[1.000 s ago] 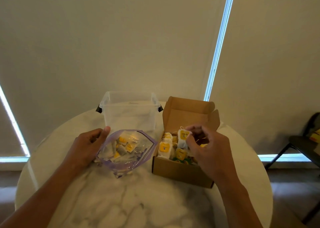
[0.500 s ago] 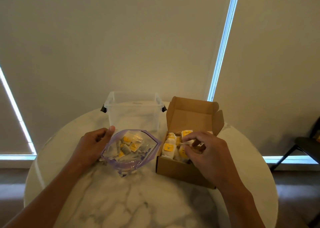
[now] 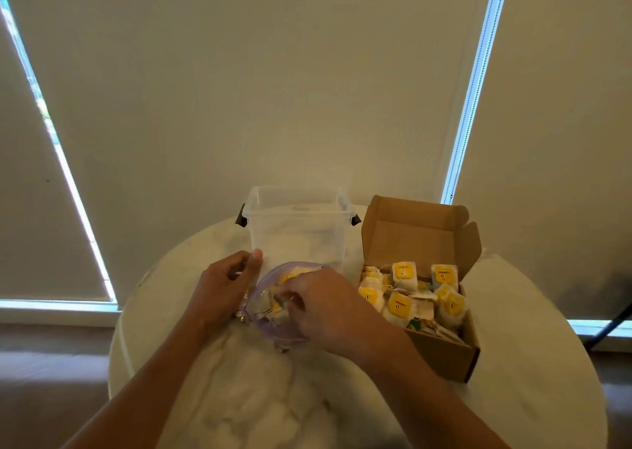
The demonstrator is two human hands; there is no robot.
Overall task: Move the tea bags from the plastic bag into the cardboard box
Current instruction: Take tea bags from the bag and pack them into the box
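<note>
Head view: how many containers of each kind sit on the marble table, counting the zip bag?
Clear plastic tub: 1
Cardboard box: 1
Plastic bag: 1
Total: 3

**Out of sight**

The right hand (image 3: 328, 308) covers the mouth of the plastic bag (image 3: 260, 298), fingertips buried among tea bags (image 3: 286, 278); whether they pinch one cannot be told. Tag print is too small to read.
</note>
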